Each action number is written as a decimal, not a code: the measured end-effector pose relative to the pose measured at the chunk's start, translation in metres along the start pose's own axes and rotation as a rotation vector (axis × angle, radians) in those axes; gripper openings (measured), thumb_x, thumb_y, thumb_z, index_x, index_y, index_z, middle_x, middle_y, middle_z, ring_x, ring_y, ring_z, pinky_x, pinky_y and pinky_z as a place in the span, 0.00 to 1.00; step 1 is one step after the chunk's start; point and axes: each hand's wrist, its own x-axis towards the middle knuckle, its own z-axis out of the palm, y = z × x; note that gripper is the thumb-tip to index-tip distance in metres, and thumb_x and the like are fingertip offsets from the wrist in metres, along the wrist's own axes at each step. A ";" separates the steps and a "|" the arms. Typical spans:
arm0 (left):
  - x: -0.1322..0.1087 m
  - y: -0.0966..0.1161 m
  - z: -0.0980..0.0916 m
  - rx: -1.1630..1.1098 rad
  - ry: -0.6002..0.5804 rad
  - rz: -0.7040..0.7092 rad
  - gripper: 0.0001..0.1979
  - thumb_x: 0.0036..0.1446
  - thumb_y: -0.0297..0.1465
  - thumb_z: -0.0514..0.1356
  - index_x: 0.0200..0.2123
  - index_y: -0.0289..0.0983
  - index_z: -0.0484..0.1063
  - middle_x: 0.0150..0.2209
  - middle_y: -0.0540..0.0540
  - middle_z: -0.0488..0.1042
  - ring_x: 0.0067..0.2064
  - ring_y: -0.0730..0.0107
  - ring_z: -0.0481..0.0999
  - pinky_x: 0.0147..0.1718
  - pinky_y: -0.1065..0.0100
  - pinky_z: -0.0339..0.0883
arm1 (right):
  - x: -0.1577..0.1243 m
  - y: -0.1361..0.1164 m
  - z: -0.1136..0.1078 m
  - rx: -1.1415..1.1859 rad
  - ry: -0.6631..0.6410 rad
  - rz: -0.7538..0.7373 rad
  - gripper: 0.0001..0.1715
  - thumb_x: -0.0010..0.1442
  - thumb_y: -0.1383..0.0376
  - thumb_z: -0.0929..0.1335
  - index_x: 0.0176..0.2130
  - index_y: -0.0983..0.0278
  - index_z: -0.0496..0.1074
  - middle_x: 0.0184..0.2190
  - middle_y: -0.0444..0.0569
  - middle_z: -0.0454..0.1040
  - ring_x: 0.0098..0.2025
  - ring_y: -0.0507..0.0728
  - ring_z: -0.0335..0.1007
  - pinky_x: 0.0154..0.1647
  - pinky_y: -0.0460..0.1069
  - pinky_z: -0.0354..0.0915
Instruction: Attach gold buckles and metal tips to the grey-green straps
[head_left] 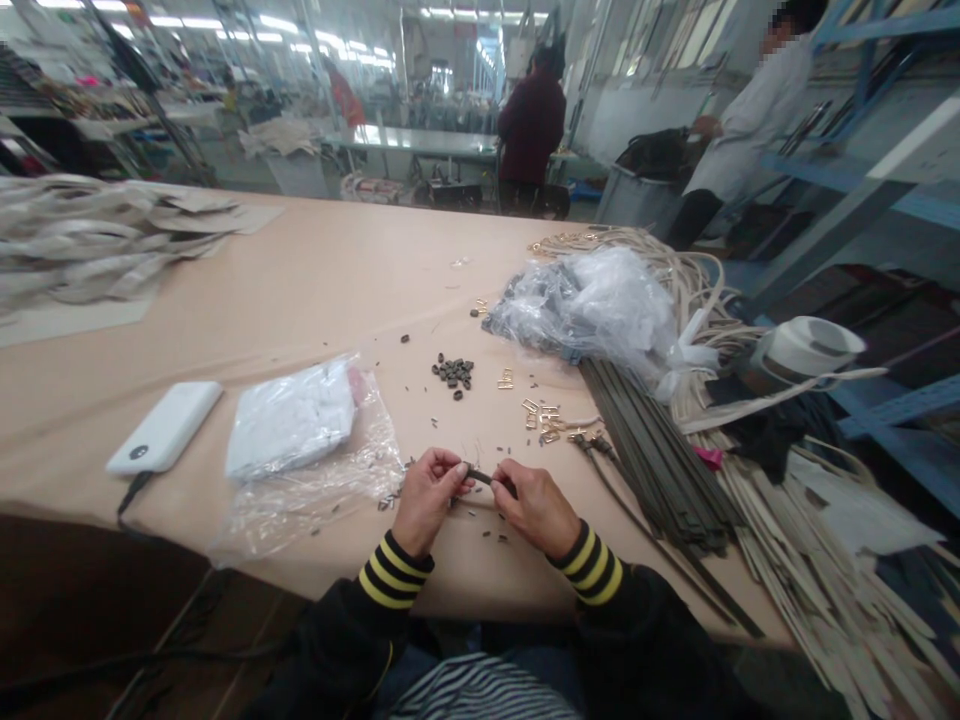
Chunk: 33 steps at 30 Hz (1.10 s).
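Observation:
My left hand [429, 495] and my right hand [534, 505] meet near the front edge of a tan table [315, 290]. Both pinch the end of a thin dark strap [484, 478] held between them. The strap runs from my right hand off to the right over the table edge. Tiny dark and gold fittings lie on the table just below my fingers. A small heap of dark fittings [454, 372] lies further back, with gold buckles [544, 418] to its right.
A white power bank [166, 426] with its cable and a clear bag of white pieces [296, 425] lie left. Crumpled plastic [592, 300], dark straps [660, 450] and cream straps [810, 560] fill the right. Pale cut pieces [90, 240] are stacked far left. People stand beyond the table.

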 end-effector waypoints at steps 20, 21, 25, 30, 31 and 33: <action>-0.001 -0.009 0.007 0.193 -0.200 -0.026 0.11 0.46 0.37 0.58 0.25 0.34 0.65 0.17 0.52 0.68 0.19 0.76 0.66 0.20 0.74 0.59 | 0.005 0.008 0.013 0.443 -0.114 0.007 0.09 0.57 0.64 0.59 0.37 0.64 0.63 0.20 0.43 0.70 0.24 0.52 0.67 0.27 0.45 0.61; 0.000 -0.008 0.008 0.204 -0.202 -0.028 0.12 0.46 0.38 0.58 0.24 0.34 0.64 0.17 0.53 0.67 0.19 0.76 0.65 0.19 0.74 0.59 | 0.006 0.009 0.014 0.429 -0.113 0.001 0.09 0.57 0.62 0.59 0.35 0.64 0.64 0.21 0.44 0.70 0.25 0.52 0.67 0.27 0.46 0.61; 0.005 -0.005 0.008 0.297 -0.149 -0.007 0.13 0.46 0.39 0.57 0.22 0.35 0.63 0.16 0.54 0.65 0.18 0.77 0.64 0.18 0.74 0.58 | 0.008 0.012 0.014 0.423 -0.122 0.002 0.10 0.56 0.63 0.59 0.26 0.63 0.64 0.20 0.43 0.69 0.21 0.50 0.64 0.24 0.44 0.59; 0.022 -0.001 0.005 0.368 -0.184 -0.014 0.12 0.49 0.39 0.53 0.23 0.35 0.62 0.17 0.54 0.65 0.19 0.76 0.65 0.19 0.73 0.59 | 0.011 0.021 0.009 0.559 -0.177 0.102 0.10 0.54 0.65 0.59 0.23 0.64 0.61 0.15 0.39 0.63 0.15 0.48 0.60 0.18 0.43 0.57; 0.028 0.001 0.005 0.415 -0.207 -0.005 0.12 0.50 0.39 0.52 0.23 0.36 0.61 0.17 0.53 0.65 0.19 0.76 0.65 0.19 0.73 0.59 | 0.012 0.024 0.008 0.572 -0.160 0.112 0.09 0.53 0.65 0.59 0.24 0.64 0.62 0.15 0.39 0.63 0.15 0.48 0.60 0.19 0.43 0.57; 0.042 0.006 0.007 0.639 -0.206 0.126 0.12 0.53 0.37 0.49 0.24 0.36 0.63 0.19 0.52 0.67 0.21 0.74 0.67 0.21 0.72 0.61 | 0.014 0.032 0.009 0.611 -0.109 0.152 0.08 0.53 0.65 0.59 0.25 0.65 0.62 0.16 0.40 0.63 0.15 0.47 0.58 0.18 0.43 0.56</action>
